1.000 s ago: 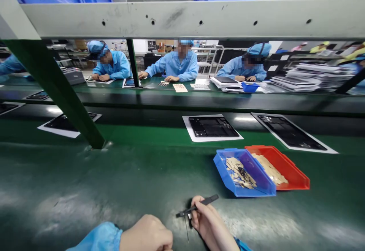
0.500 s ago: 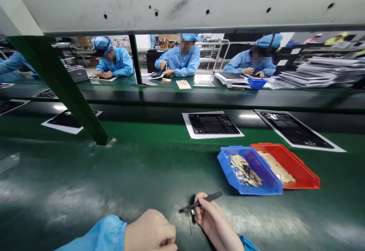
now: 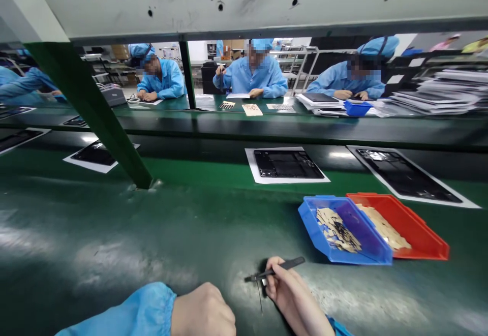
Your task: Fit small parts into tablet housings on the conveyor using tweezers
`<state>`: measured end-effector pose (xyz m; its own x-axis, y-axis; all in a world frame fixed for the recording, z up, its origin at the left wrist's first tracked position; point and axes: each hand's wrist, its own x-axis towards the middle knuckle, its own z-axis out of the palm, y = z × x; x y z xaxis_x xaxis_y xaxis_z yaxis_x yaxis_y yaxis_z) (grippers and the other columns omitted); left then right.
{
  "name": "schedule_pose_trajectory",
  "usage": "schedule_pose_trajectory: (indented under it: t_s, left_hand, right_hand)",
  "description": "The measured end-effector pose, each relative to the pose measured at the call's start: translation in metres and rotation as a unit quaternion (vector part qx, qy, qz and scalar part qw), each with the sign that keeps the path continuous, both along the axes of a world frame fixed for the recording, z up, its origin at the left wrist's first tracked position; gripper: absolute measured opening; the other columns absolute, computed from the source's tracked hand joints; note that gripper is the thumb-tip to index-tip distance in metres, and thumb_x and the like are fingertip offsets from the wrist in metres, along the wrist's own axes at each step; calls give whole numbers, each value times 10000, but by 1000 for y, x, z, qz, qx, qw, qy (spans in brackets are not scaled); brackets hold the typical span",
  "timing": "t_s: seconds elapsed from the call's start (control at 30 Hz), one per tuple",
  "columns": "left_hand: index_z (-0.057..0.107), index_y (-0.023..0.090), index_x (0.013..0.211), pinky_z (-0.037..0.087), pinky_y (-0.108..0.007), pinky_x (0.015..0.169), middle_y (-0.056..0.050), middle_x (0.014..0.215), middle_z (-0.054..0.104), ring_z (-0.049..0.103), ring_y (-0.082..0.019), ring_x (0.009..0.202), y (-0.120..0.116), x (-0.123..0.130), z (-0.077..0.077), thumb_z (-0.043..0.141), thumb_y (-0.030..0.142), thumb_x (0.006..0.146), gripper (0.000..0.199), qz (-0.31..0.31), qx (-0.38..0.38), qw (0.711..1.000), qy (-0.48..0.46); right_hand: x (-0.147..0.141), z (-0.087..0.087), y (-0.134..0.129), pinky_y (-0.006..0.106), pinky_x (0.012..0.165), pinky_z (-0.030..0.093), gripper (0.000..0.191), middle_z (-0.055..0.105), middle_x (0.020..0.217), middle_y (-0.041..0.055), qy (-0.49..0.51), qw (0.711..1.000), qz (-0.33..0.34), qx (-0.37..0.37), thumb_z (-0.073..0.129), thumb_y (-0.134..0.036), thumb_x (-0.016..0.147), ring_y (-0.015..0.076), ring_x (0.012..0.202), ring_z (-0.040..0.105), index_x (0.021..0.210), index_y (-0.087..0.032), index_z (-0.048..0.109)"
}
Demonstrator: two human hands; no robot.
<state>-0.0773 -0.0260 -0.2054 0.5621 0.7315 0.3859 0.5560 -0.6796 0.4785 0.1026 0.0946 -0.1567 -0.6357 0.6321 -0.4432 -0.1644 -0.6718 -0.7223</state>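
My right hand (image 3: 285,291) is closed around slim black tweezers (image 3: 292,264), gripping them between thumb and fingers low over the green work surface. From the tweezers' lower end a thin dark strand (image 3: 260,298) hangs or lies; its kind is too small to tell. Beside it on the left, my left hand (image 3: 204,310) is curled into a fist, back of the hand up, with its fingertips hidden. Beyond my right hand stands a blue bin (image 3: 371,249) of small beige and black pieces, touching a red bin (image 3: 423,237) with beige pieces.
Flat black device housings (image 3: 287,164) lie on white sheets along the belt, another housing (image 3: 409,176) to the right. A green post (image 3: 110,127) slants down at left, under a pale overhead beam (image 3: 247,3). Across the line, several co-workers in blue sit near stacked sheets (image 3: 438,94).
My view has shifted slightly, so the bins and housings sit farther right. Both hands keep their poses. The middle co-worker across the line has raised one hand.
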Motion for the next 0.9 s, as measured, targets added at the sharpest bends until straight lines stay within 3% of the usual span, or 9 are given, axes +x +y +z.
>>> schedule_pose_trajectory:
  t_s: [0.13, 0.3, 0.37, 0.53, 0.63, 0.73, 0.9]
  left_hand:
    - [357, 191, 586, 259, -259, 446, 19, 458, 452, 386, -90, 415, 0, -2, -5, 88, 438, 975, 533, 21, -17, 998, 53]
    - [446, 195, 675, 327, -259, 491, 29, 570, 555, 495, -88, 508, 1, 0, 2, 322, 349, 950, 338, 19, -5, 996, 89]
    - [456, 194, 687, 361, -258, 513, 21, 595, 565, 512, -93, 536, 1, 0, 6, 355, 314, 927, 287, 33, 5, 997, 73]
    - [429, 174, 605, 400, -259, 595, -42, 796, 639, 545, -104, 629, -2, -1, 17, 382, 251, 864, 274, 146, 85, 985, -45]
    - [409, 175, 586, 333, -256, 512, 22, 714, 646, 479, -74, 519, -2, -1, 18, 375, 236, 898, 320, 72, 116, 989, -64]
    - [367, 172, 563, 278, -258, 452, 39, 611, 600, 419, -58, 461, -2, 0, 14, 316, 246, 955, 402, -7, 91, 994, -54]
    - [352, 176, 540, 266, -267, 435, 14, 532, 519, 344, -76, 409, -3, 1, 3, 83, 412, 989, 575, 25, 74, 997, -8]
  right_hand:
    - [0, 1, 0, 237, 560, 318, 295, 479, 557, -45, 0, 1000, 2, 7, 740, -416, 705, 93, 550, 375, 749, -180, 569]
    - [0, 2, 0, 238, 556, 315, 303, 486, 553, -44, -5, 1000, 0, 4, 748, -423, 691, 93, 546, 381, 755, -180, 578]
    - [0, 1, 0, 239, 558, 317, 304, 489, 555, -42, -5, 1000, 2, 4, 747, -426, 691, 94, 549, 388, 754, -179, 580]
    - [0, -5, 2, 238, 553, 318, 313, 483, 548, -42, -5, 1000, -1, 5, 753, -431, 681, 91, 537, 396, 751, -179, 581]
    - [0, -6, 2, 233, 549, 318, 305, 487, 553, -40, -6, 1000, -1, 7, 749, -422, 691, 87, 535, 396, 752, -176, 580]
    - [1, -8, 2, 228, 550, 322, 301, 482, 556, -40, -4, 1000, 0, 5, 749, -415, 694, 85, 538, 398, 754, -175, 579]
    - [2, -15, 3, 230, 535, 318, 305, 460, 544, -44, 1, 1000, -1, 6, 743, -427, 696, 83, 522, 389, 765, -180, 578]
